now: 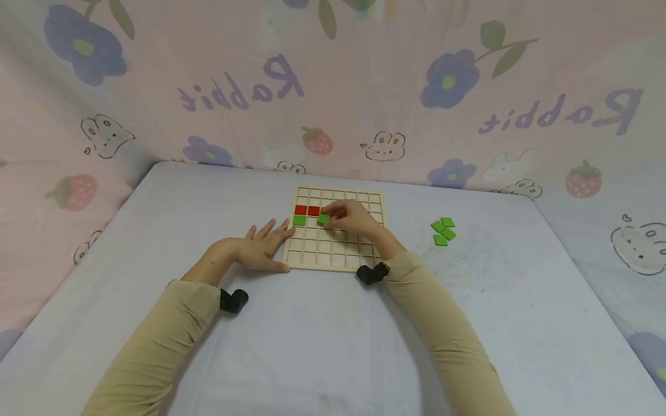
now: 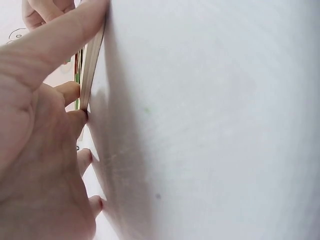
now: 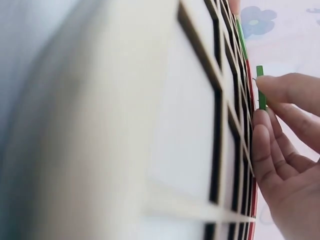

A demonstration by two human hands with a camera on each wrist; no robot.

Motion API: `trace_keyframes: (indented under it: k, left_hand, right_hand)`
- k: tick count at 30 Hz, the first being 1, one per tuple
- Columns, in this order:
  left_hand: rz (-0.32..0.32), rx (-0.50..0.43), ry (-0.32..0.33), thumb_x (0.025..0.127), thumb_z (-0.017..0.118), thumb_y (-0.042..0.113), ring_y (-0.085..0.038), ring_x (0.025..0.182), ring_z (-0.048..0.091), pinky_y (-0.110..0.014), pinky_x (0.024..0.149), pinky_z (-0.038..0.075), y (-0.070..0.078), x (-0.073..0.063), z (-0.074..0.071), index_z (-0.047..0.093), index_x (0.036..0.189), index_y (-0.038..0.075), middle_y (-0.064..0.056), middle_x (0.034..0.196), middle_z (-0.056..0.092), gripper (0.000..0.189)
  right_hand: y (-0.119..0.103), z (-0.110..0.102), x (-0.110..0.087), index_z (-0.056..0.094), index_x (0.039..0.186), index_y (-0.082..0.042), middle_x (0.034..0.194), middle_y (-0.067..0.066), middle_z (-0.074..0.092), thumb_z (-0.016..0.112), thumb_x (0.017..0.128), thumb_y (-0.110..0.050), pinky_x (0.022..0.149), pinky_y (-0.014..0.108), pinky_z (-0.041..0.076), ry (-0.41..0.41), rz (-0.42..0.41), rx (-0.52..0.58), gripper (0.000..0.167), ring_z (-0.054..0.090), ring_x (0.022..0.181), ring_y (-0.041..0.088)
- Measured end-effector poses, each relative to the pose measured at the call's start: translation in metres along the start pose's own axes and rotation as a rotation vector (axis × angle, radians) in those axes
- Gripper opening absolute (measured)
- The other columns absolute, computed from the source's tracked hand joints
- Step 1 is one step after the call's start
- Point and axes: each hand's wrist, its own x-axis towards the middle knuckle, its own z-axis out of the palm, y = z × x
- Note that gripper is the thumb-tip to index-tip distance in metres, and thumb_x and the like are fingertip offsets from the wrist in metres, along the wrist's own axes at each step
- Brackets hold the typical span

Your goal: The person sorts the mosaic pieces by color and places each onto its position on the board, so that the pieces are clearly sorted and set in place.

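Note:
A wooden grid board [image 1: 318, 267] lies on the white table. My right hand [image 1: 355, 219] is over it, pinching a green square tile [image 1: 324, 218] between thumb and fingers; the right wrist view shows this green tile [image 3: 261, 87] edge-on, held just off the grid. Red tiles [image 1: 301, 210] sit in one row of cells, partly covered by the right hand. Below the leftmost red one, a green tile [image 1: 299, 221] fills a cell. My left hand [image 1: 260, 248] rests with spread fingers at the board's left edge, its thumb by the near left corner.
Several loose green tiles [image 1: 444, 231] lie in a cluster on the table [image 1: 499, 300] to the right of the board. A patterned cloth [image 1: 343, 86] with rabbits and flowers hangs behind the table. Each wrist wears a small black camera [image 1: 234, 301].

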Motion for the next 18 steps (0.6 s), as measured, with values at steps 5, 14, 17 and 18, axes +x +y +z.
trace_keyframes:
  k: [5,14,17,18]
  left_hand:
    - [-0.016,0.006,0.002,0.092,0.055,0.054,-0.029,0.145,-0.024,-0.060,0.113,-0.014,-0.002,0.002,0.002,-0.005,0.155,0.019,-0.005,0.160,-0.020,0.094]
    - [-0.009,0.015,-0.003,0.092,0.055,0.053,-0.030,0.145,-0.024,-0.059,0.113,-0.014,-0.002,0.003,0.002,-0.006,0.155,0.017,-0.007,0.160,-0.020,0.094]
    - [-0.005,0.010,-0.006,0.092,0.055,0.052,-0.032,0.145,-0.024,-0.060,0.112,-0.015,0.000,0.001,0.000,-0.004,0.155,0.016,-0.009,0.160,-0.019,0.094]
    - [-0.002,0.008,-0.007,0.092,0.056,0.051,-0.033,0.145,-0.023,-0.060,0.112,-0.014,0.001,0.000,0.000,-0.004,0.155,0.015,-0.009,0.160,-0.019,0.094]
  right_hand:
    - [-0.003,0.005,0.003,0.068,0.117,-0.004,0.099,0.010,0.067,0.073,0.084,-0.012,0.074,0.023,0.046,0.003,-0.007,-0.002,0.034,0.062,0.088,0.018]
    - [-0.012,0.010,0.004,0.068,0.116,-0.004,0.101,0.011,0.067,0.072,0.085,-0.013,0.076,0.024,0.047,-0.005,-0.004,-0.034,0.033,0.061,0.090,0.019]
    - [-0.012,0.011,0.005,0.068,0.116,-0.004,0.102,0.011,0.068,0.072,0.085,-0.013,0.075,0.023,0.046,0.002,-0.005,-0.035,0.033,0.060,0.091,0.018]
    - [-0.012,0.011,0.005,0.068,0.116,-0.005,0.102,0.011,0.068,0.072,0.085,-0.012,0.075,0.023,0.046,0.004,-0.004,-0.034,0.033,0.060,0.091,0.018]
